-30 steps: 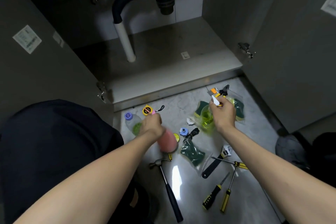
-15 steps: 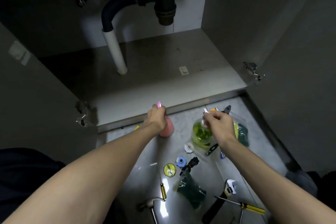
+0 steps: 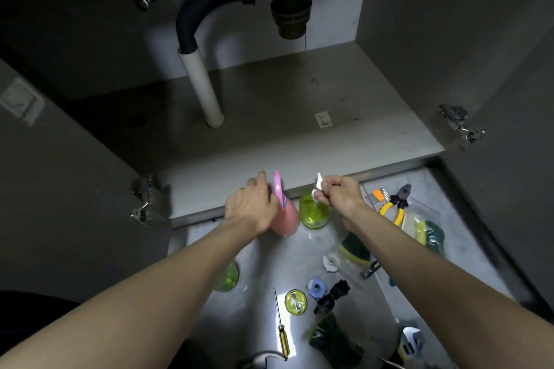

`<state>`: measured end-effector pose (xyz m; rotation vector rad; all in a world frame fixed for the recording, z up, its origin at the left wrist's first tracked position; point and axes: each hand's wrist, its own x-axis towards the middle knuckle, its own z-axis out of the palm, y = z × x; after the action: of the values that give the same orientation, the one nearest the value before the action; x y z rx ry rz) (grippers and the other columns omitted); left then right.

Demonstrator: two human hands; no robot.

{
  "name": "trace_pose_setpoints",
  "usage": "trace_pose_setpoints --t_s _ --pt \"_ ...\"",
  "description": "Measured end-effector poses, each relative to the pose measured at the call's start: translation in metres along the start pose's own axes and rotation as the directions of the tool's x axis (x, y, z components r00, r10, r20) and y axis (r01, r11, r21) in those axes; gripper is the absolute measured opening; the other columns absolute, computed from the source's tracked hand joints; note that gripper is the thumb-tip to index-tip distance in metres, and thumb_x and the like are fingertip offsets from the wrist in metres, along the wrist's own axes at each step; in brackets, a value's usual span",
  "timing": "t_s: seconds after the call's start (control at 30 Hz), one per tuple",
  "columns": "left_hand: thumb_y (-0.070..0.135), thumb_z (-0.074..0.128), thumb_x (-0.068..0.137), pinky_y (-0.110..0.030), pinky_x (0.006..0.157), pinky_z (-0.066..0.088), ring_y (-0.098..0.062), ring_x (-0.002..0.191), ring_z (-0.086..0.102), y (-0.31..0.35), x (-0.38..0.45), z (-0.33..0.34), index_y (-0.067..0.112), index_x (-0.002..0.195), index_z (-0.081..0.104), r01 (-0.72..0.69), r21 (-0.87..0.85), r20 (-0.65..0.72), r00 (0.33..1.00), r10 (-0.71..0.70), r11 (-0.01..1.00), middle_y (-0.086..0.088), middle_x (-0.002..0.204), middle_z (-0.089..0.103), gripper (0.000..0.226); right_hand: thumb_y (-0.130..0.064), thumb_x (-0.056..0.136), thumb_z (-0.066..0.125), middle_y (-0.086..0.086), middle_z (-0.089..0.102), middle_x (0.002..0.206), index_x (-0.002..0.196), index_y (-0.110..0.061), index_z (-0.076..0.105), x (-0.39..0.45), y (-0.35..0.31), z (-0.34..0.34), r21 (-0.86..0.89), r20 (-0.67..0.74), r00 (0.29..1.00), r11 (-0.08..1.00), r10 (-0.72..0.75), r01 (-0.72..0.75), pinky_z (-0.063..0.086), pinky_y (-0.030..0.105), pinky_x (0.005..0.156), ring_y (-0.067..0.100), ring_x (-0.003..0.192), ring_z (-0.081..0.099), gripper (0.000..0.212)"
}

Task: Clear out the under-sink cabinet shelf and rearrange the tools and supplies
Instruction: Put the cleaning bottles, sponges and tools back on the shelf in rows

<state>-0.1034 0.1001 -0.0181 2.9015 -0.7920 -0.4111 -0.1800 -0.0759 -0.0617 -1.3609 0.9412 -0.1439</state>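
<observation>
Fingers of the left hand (image 3: 253, 207) curl round the neck of a pink spray bottle (image 3: 286, 217), whose pink trigger head sticks up just past the knuckles; fingers of the right hand (image 3: 340, 196) pinch the white spray head of a green spray bottle (image 3: 314, 213). Both bottles sit side by side at the centre of the frame, almost touching, in front of the front lip of the cabinet shelf (image 3: 299, 135). Whether their bases rest on the floor or hang just above it cannot be told.

Behind them the shelf stretches toward the top of the frame, with a white drain pipe (image 3: 202, 87) standing on it left of centre and a small white tag (image 3: 323, 119) lying right of centre. A dark trap hangs above at the top centre.

To the right of the right hand, yellow-handled pliers (image 3: 392, 207) lie on the tiled floor (image 3: 299, 252) beside a set of hex keys in an orange holder (image 3: 376, 197). Below them, bagged green and yellow sponges (image 3: 425, 232) sit at the right, and another bagged sponge (image 3: 355, 252) lies partly under the right forearm.

Lower centre holds a screwdriver with a yellow handle (image 3: 281, 329), a round yellow-green tape measure (image 3: 296, 302), a blue roll (image 3: 316, 287) and a dark green bagged item (image 3: 334, 338). A second green bottle (image 3: 229, 277) peeks out from under the left forearm.

Open cabinet doors frame both sides, each with a metal hinge (image 3: 144, 204).
</observation>
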Motion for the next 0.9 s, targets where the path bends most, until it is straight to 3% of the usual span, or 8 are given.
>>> trace_pose_setpoints --t_s 0.2,0.27,0.43,0.53,0.63,0.77,0.83,0.9 --pt "0.044 0.040 0.098 -0.041 0.092 0.044 -0.030 0.124 0.049 -0.062 -0.033 -0.002 0.018 0.133 0.045 0.138 0.153 0.123 0.980 -0.157 0.979 -0.008 0.135 0.052 0.043 0.008 0.099 0.052 0.012 0.058 0.074 0.108 0.011 0.066 0.003 0.010 0.004 0.025 0.000 0.998 0.998 0.063 -0.063 0.047 0.009 0.050 0.012 0.059 0.056 0.017" --pt "0.048 0.041 0.098 -0.042 0.097 0.043 -0.030 0.129 0.046 -0.075 -0.044 0.005 0.019 0.137 0.044 0.193 0.198 0.207 0.950 -0.233 0.961 -0.008 0.140 0.047 0.049 0.005 0.100 0.053 0.016 0.062 0.085 0.113 0.011 0.065 0.003 0.010 0.005 0.040 -0.007 0.998 0.997 0.066 -0.066 0.051 0.011 0.052 0.015 0.064 0.058 0.019" --pt "0.047 0.050 0.094 -0.040 0.102 0.044 -0.031 0.130 0.046 -0.090 -0.061 0.027 0.017 0.140 0.039 0.341 0.194 0.372 0.842 -0.391 0.920 -0.010 0.144 0.041 0.056 -0.010 0.095 0.067 0.009 0.068 0.114 0.127 -0.003 0.061 -0.004 0.015 0.004 -0.118 -0.065 0.995 0.991 -0.069 0.061 0.051 0.032 0.099 0.021 0.103 0.065 0.033" --pt "0.049 0.053 0.094 -0.033 0.097 0.044 -0.029 0.124 0.049 -0.087 -0.058 0.027 0.016 0.132 0.050 0.297 0.205 0.365 0.861 -0.355 0.932 -0.011 0.136 0.050 0.051 -0.019 0.095 0.064 0.002 0.070 0.114 0.120 -0.017 0.064 -0.018 0.020 -0.007 -0.207 -0.159 0.981 0.975 -0.108 0.074 0.050 0.040 0.101 0.024 0.106 0.065 0.025" --pt "0.053 0.060 0.089 -0.029 0.079 0.044 -0.026 0.106 0.057 -0.070 -0.053 0.025 0.019 0.106 0.057 0.239 0.188 0.366 0.883 -0.294 0.953 -0.008 0.120 0.061 0.038 -0.019 0.097 0.058 0.000 0.071 0.108 0.106 -0.025 0.068 -0.039 0.032 -0.019 -0.278 -0.173 0.975 0.957 -0.137 0.085 0.054 0.037 0.090 0.024 0.101 0.066 0.014" --pt "0.050 0.069 0.082 -0.026 0.065 0.040 -0.025 0.090 0.058 -0.031 -0.055 0.029 0.019 0.084 0.058 0.211 0.042 0.370 0.905 -0.211 0.977 -0.005 0.097 0.060 0.032 -0.010 0.097 0.053 0.004 0.073 0.095 0.101 -0.024 0.069 -0.070 0.065 -0.029 -0.398 0.016 1.000 0.917 -0.017 0.022 0.060 0.044 0.079 0.023 0.084 0.068 0.021" --pt "0.050 0.070 0.081 -0.027 0.071 0.043 -0.023 0.092 0.057 -0.012 -0.058 0.033 0.018 0.101 0.066 0.182 -0.036 0.372 0.915 -0.156 0.983 -0.005 0.104 0.064 0.038 -0.013 0.093 0.059 0.003 0.072 0.105 0.112 -0.023 0.069 -0.082 0.087 -0.033 -0.558 0.176 0.983 0.827 0.046 0.061 0.059 0.042 0.087 0.021 0.093 0.069 0.023" --pt "0.050 0.071 0.081 -0.027 0.077 0.046 -0.022 0.099 0.059 -0.002 -0.061 0.038 0.017 0.115 0.065 0.145 -0.114 0.351 0.931 -0.097 0.983 -0.003 0.110 0.065 0.048 -0.022 0.090 0.070 0.001 0.065 0.124 0.129 -0.023 0.061 -0.091 0.105 -0.034 -0.695 0.308 0.950 0.693 0.045 0.192 0.053 0.036 0.096 0.016 0.109 0.063 0.041"
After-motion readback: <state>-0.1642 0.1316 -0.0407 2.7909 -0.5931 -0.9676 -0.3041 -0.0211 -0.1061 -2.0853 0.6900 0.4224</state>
